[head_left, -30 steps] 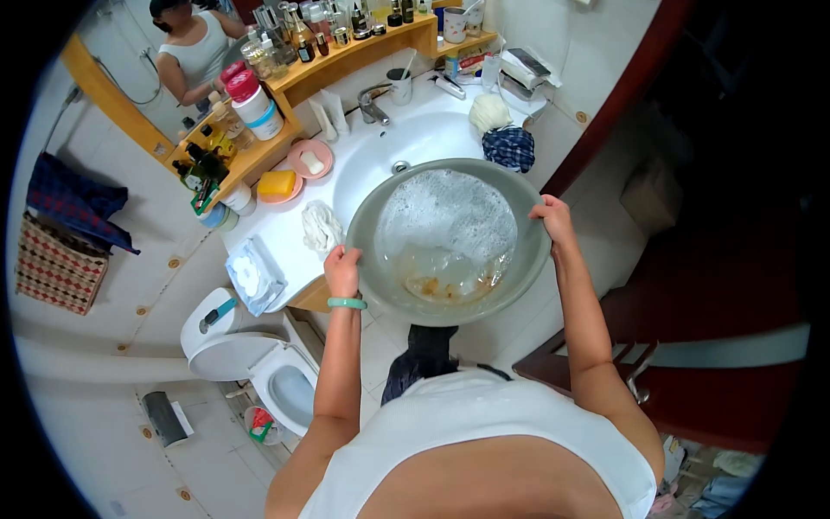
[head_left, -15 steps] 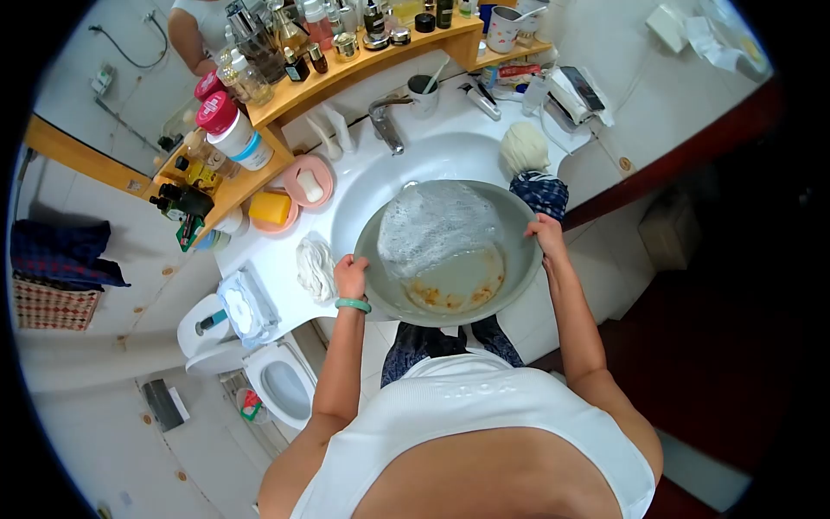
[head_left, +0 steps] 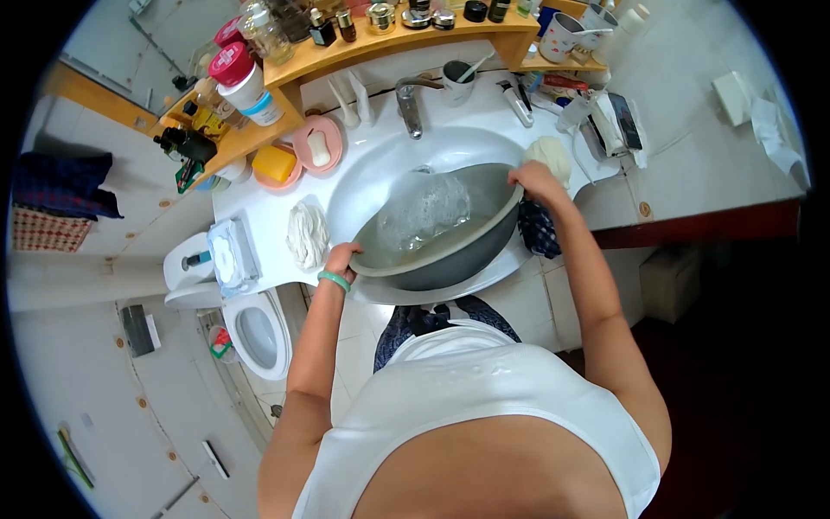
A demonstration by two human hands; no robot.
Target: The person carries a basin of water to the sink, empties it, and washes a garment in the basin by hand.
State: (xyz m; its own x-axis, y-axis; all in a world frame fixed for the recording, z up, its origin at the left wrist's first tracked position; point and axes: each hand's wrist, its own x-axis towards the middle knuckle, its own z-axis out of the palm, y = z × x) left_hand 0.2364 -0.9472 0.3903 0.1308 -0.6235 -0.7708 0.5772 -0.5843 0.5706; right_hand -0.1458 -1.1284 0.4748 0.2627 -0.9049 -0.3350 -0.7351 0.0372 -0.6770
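Observation:
A grey-green washbasin (head_left: 471, 251) is tilted away from me over the white sink (head_left: 346, 195), its near side raised. Foamy water (head_left: 424, 212) lies toward its far side. My left hand (head_left: 344, 259), below a green bangle, is closed on the basin's left rim. On the right rim, my right hand (head_left: 538, 180) is closed as well. White wrung cloth (head_left: 308, 236) rests on the counter beside my left hand. Near my right hand sit a cream cloth bundle (head_left: 551, 157) and dark blue patterned cloth (head_left: 538, 229), partly hidden by the hand and basin.
A faucet (head_left: 411, 108) stands behind the sink. Pink soap dishes (head_left: 316, 143) and a toothbrush cup (head_left: 458, 82) are on the counter. A wooden shelf (head_left: 380, 48) with bottles runs along the back. At the lower left is a toilet (head_left: 259, 333).
The washbasin has gone from nearly level to tilted away from me, with its near side lifted. Foamy water has shifted toward the far side. Both hands keep their hold on the rim.

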